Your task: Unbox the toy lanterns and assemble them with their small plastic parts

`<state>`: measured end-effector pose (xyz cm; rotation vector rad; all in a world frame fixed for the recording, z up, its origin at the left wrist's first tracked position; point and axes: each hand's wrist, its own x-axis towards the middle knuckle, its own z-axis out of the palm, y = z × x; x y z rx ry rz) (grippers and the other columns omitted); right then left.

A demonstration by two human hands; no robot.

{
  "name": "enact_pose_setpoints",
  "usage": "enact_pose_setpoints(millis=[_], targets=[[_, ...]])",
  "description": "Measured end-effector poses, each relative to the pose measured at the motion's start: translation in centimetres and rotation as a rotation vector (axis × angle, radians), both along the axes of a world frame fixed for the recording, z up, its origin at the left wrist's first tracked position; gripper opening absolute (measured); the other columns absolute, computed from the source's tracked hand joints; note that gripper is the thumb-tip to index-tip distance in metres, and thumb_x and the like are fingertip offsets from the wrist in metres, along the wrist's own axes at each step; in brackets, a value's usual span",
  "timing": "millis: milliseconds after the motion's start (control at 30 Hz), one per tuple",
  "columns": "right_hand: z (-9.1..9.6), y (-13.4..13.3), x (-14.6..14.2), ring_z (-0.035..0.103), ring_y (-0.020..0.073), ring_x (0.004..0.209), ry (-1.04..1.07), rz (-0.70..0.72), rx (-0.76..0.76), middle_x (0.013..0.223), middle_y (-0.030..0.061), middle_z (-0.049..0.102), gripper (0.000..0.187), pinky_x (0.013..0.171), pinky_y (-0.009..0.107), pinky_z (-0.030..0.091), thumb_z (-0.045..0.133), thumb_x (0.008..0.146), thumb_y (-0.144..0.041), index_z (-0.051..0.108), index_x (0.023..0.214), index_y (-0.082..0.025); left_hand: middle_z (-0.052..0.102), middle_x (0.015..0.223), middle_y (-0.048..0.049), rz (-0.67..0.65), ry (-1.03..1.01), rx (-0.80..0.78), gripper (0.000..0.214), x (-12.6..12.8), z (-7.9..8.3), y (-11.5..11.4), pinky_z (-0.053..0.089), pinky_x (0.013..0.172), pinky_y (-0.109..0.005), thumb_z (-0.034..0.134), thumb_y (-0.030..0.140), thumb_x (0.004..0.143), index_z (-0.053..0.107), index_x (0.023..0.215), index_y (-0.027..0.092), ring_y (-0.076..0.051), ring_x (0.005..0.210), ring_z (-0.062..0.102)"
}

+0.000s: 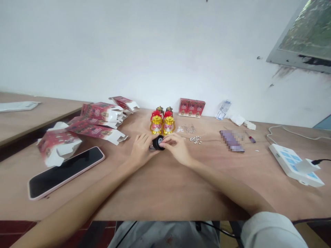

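Observation:
Both my hands meet at the middle of the wooden table around a small black round part. My left hand curls its fingers around the part's left side. My right hand pinches its right side from above. Just behind them stand several small toy lanterns, gold in front and red behind. Small screws and button-like bits lie scattered to the right of the lanterns.
Folded red cartons pile up at the left, with a phone lying face up in front. Two closed red boxes stand by the wall. A white power strip, a small screwdriver and a plastic bottle lie at the right.

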<state>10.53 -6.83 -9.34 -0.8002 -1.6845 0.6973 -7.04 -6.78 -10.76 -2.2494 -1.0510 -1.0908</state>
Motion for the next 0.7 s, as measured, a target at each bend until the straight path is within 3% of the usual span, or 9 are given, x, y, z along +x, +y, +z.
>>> enact_pose_setpoints(millis=[133, 500, 700], targets=[[-0.2, -0.3, 0.2, 0.063, 0.0148, 0.080, -0.030, -0.012, 0.028, 0.086, 0.0029, 0.067, 0.004, 0.071, 0.027, 0.051, 0.069, 0.073, -0.023, 0.067, 0.070, -0.020, 0.064, 0.086, -0.0069, 0.004, -0.015, 0.039, 0.033, 0.2, 0.0, -0.1, 0.036, 0.064, -0.032, 0.055, 0.043, 0.084, 0.053, 0.102, 0.016, -0.021, 0.078, 0.057], [-0.8, -1.1, 0.5, 0.063, 0.0174, 0.090, -0.387, -0.135, 0.348, 0.095, 0.0076, 0.068, 0.016, 0.082, 0.030, 0.049, 0.047, 0.089, -0.024, 0.061, 0.089, -0.018, 0.061, 0.075, -0.0059, 0.100, 0.016, 0.057, 0.025, 0.7, 0.1, -0.6, 0.033, 0.060, -0.032, 0.051, 0.040, 0.084, 0.055, 0.094, 0.017, -0.022, 0.073, 0.054], [-0.7, -1.3, 0.2, 0.061, 0.0181, 0.084, -0.533, -0.173, 0.353, 0.090, 0.0081, 0.064, 0.020, 0.076, 0.030, 0.048, 0.039, 0.091, -0.021, 0.058, 0.087, -0.019, 0.061, 0.075, -0.0066, 0.116, 0.016, 0.011, 0.020, 0.7, 0.1, -0.6, 0.034, 0.060, -0.034, 0.051, 0.035, 0.083, 0.055, 0.093, 0.018, -0.024, 0.076, 0.055]])
